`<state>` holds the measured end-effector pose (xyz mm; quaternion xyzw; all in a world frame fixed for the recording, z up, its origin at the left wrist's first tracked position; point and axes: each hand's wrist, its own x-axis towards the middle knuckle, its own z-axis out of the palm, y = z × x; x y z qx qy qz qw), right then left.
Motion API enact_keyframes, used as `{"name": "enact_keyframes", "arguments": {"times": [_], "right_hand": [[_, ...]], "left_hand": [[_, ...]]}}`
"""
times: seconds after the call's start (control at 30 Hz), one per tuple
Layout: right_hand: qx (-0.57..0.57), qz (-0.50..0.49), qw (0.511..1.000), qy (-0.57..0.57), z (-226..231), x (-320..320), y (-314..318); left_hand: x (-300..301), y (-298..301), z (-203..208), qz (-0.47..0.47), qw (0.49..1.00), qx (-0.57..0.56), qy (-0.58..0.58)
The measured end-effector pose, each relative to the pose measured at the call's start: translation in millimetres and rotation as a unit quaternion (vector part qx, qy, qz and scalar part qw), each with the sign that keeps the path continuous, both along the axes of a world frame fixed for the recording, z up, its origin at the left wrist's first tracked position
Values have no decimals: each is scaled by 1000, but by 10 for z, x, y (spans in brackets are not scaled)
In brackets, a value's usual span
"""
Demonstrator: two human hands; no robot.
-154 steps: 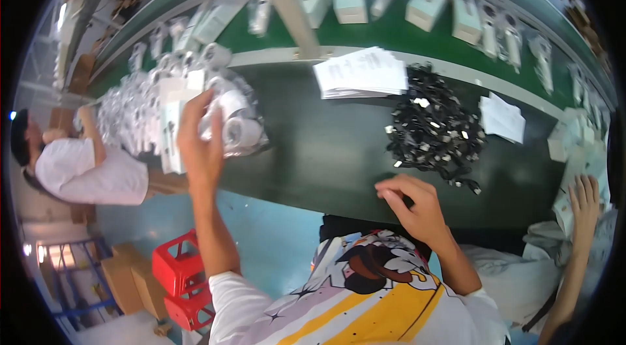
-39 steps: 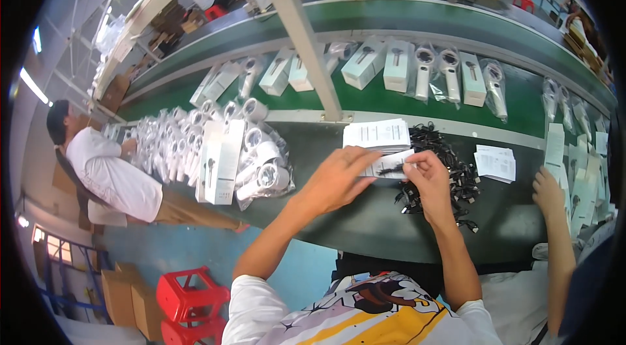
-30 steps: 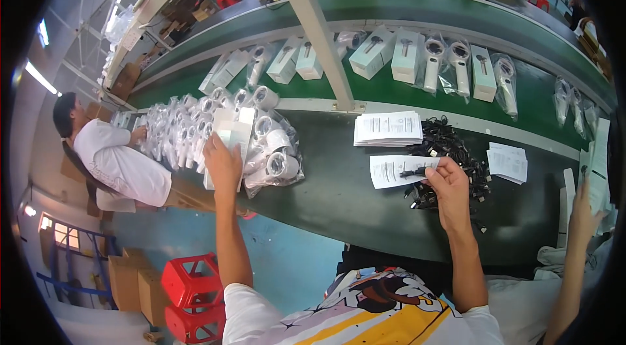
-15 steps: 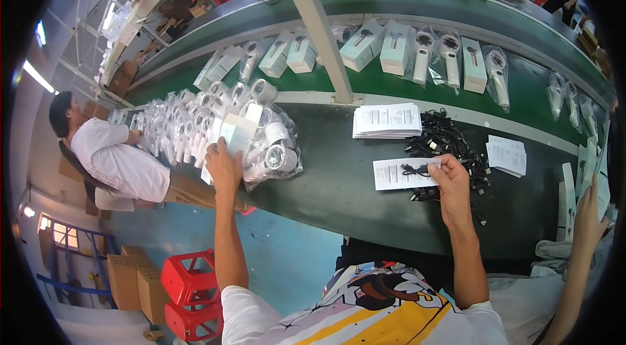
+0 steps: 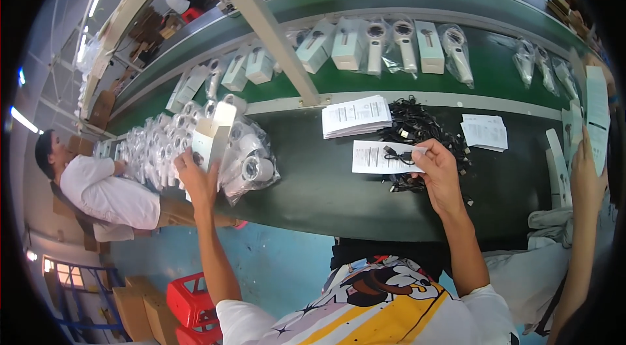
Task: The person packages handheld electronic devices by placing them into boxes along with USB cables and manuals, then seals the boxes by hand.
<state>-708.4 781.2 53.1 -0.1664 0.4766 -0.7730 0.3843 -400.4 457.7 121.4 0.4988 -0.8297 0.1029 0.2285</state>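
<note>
My left hand (image 5: 197, 179) grips a pale green and white carton (image 5: 207, 143) with its top flap raised, beside the heap of bagged white handheld devices (image 5: 160, 149). Between the thumb and fingers of my right hand (image 5: 440, 172) is a printed leaflet (image 5: 368, 157), with a small bundled black cable (image 5: 399, 155) lying on it. Leaflet and cable are above the green table, just in front of a pile of black cables (image 5: 424, 126). A stack of printed leaflets (image 5: 355, 117) lies left of that pile, and a smaller leaflet stack (image 5: 484, 132) to its right.
Behind the table runs a green conveyor (image 5: 482, 84) with cartons and bagged devices on it. A metal post (image 5: 274, 35) rises at the table's back edge. One co-worker (image 5: 107, 192) sits at the left; another person's hand (image 5: 589, 172) holds a carton at the right. Red stools (image 5: 189, 299) stand below.
The carton in my left hand has turned, so its open top shows more. My right hand still holds the leaflet and cable. The whole view has shifted slightly.
</note>
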Motion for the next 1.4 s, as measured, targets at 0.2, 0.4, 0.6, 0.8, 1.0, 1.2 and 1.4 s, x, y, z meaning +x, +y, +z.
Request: {"name": "enact_keyframes", "arguments": {"times": [0.2, 0.4, 0.6, 0.8, 1.0, 1.2, 1.4], "right_hand": [[-30, -37, 999, 17, 270, -134, 130], [-32, -62, 991, 116, 559, -113, 187], [22, -35, 965, 261, 565, -66, 127], [73, 67, 914, 394, 433, -45, -145], [18, -155, 902, 404, 340, 148, 225], [90, -56, 935, 338, -257, 594, 700], [64, -32, 879, 471, -558, 751, 698]], "left_hand": [[-898, 992, 319, -333, 942, 23, 21], [-1091, 1256, 255, -412, 909, 67, -4], [-1294, 1446, 219, -462, 885, 55, -24], [-1392, 1614, 200, -488, 870, 59, -42], [-1536, 1635, 149, -397, 911, 111, -15], [-2318, 1531, 333, -415, 900, 124, 56], [-3727, 1388, 381, -433, 872, 204, 96]]}}
